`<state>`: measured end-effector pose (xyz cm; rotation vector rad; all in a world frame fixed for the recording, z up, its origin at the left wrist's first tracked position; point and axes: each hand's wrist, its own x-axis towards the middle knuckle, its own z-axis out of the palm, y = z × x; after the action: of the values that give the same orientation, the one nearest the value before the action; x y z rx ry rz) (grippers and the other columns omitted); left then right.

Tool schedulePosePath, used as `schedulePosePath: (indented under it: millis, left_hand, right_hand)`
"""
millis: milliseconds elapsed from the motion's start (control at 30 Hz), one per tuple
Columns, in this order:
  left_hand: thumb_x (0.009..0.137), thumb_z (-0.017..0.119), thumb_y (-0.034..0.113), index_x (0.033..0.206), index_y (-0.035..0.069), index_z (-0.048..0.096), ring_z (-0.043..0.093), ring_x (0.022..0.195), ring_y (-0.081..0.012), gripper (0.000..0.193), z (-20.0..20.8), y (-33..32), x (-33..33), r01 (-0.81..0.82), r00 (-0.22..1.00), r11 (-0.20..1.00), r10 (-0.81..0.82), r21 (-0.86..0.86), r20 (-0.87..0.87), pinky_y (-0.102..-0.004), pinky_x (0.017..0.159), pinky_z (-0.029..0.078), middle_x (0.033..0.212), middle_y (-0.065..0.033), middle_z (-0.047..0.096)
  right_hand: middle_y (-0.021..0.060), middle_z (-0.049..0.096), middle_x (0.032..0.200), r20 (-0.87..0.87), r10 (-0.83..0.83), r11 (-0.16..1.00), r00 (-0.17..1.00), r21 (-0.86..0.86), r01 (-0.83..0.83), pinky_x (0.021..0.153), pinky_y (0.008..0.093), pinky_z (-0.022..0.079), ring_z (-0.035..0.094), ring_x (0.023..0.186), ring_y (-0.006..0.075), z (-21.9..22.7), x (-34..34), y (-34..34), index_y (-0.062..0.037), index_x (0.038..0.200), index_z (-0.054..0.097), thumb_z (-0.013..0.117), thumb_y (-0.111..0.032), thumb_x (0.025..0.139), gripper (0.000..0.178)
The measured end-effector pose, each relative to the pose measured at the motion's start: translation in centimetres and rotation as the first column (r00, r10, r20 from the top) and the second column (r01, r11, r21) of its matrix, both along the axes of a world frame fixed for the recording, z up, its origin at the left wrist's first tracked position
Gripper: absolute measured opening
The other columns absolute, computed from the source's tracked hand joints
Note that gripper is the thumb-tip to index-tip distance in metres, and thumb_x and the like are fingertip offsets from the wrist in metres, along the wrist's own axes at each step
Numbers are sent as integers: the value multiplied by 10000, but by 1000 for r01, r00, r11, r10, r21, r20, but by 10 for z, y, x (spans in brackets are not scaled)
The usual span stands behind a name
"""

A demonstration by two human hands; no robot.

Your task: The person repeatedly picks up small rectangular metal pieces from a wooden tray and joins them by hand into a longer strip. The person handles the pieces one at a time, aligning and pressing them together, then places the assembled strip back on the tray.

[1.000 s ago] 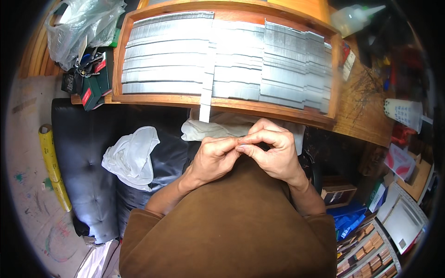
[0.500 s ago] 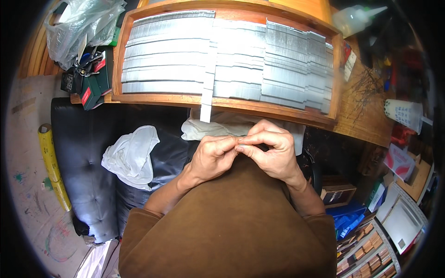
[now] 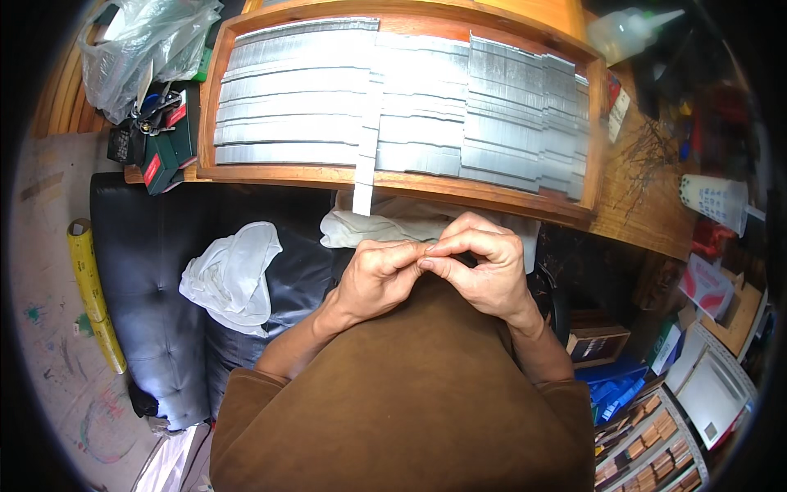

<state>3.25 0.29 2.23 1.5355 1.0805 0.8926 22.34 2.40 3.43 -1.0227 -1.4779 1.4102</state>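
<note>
Both hands are in front of the brown shirt (image 3: 402,394), their fingertips meeting: the left hand (image 3: 381,279) is in a narrow pinch, and the right hand (image 3: 484,261) has thumb and forefinger nearly closed, making a small ring. If a thing is between the tips, it is hidden, so its direction and long axis I cannot tell; from such a pinch, I judge it would be small and light. Nearest beyond the hands is a pale cloth (image 3: 361,230), surely soft and limp. Above it, in the tray (image 3: 283,173), lie rows of metal strips (image 3: 291,102). One strip (image 3: 366,182) crosses the front rim, its near end pointing toward the person, its long axis running away, leaning slightly right. It is probably light, rather stiff and smooth, so slippery; the overhanging end seems the best place to grasp.
</note>
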Motion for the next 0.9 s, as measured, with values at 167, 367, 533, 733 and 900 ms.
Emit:
schedulePosePath:
  millis: [167, 367, 533, 733, 900]
  left_hand:
    - [875, 682, -54, 1069, -21, 745, 726, 700, -225, 207, 1, 1, 0, 14, 1000, 1000, -14, -4, 5, -293, 616, 536, 837, -153, 745]
    - [870, 679, -60, 1068, -22, 744, 731, 705, -231, 212, -1, 0, -1, 12, 1000, 1000, -12, -13, 25, -298, 616, 537, 835, -153, 745]
    - [850, 698, -48, 980, -16, 716, 698, 683, -348, 136, -6, 1, -8, 79, 996, 997, -80, -23, -51, -360, 586, 537, 801, -182, 708]
    - [830, 691, -67, 958, -29, 705, 691, 698, -361, 134, -9, 4, -11, 59, 998, 996, -61, 60, 29, -378, 603, 540, 805, -182, 701]
    - [823, 688, -76, 963, -39, 707, 700, 716, -356, 146, -7, 10, -17, 91, 995, 994, -93, 57, 25, -378, 614, 546, 823, -181, 710]
  right_hand:
    - [78, 692, 839, 9, 6, 1000, 1000, 7, -6, 642, 259, 520, 653, 741, 142, 0, 1, 1, 11, 885, 755, 830, 49, 780, 134]
    - [77, 684, 826, 6, 5, 1000, 1000, -6, -5, 637, 264, 512, 644, 734, 148, 1, 0, 1, 11, 881, 756, 838, 36, 772, 138]
    - [71, 661, 801, 95, -28, 999, 995, 36, 24, 610, 276, 489, 618, 706, 154, 2, -6, -3, 9, 892, 763, 847, 17, 764, 153]
    - [51, 626, 771, 140, -96, 973, 985, 223, 63, 604, 276, 479, 604, 712, 164, 2, -13, -6, -7, 913, 773, 859, -18, 767, 169]
    - [60, 633, 792, 154, -134, 946, 979, 315, 79, 614, 277, 491, 612, 725, 176, -7, -17, -9, -4, 961, 777, 871, -51, 769, 218]
